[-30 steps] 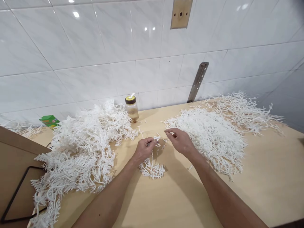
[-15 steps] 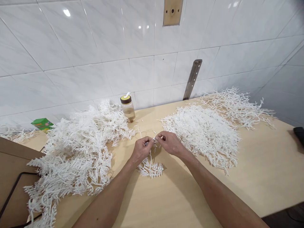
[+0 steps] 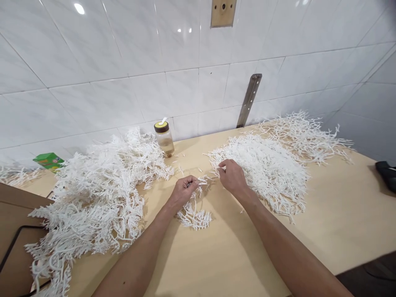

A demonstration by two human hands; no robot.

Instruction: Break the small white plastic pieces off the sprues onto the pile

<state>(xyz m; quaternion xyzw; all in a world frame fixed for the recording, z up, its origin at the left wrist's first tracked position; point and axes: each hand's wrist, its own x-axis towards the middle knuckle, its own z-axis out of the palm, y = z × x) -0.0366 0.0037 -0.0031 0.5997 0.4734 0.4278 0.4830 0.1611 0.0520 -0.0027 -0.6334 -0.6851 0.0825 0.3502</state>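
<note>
My left hand (image 3: 182, 192) is closed in a pinch on a small white branched plastic sprig (image 3: 202, 181) above the wooden table (image 3: 216, 255). My right hand (image 3: 232, 177) is a little to its right, fingers pinched on a tiny white piece at the near edge of the middle heap of white sprigs (image 3: 262, 169). Below my left hand lies a small bunch of white sprigs (image 3: 194, 216). A big tangled heap of white sprigs (image 3: 102, 189) covers the table's left side.
A small jar with a brown-yellow lid (image 3: 163, 138) stands by the tiled wall. A third, thinner heap (image 3: 303, 132) lies at the far right. A green box (image 3: 48, 161) sits at the left, cardboard (image 3: 15, 231) below it, a dark object (image 3: 386, 173) at the right edge.
My hands met at the sprig half a second ago and have parted again. My right hand has moved right to the edge of the middle heap. The camera has tilted slightly.
</note>
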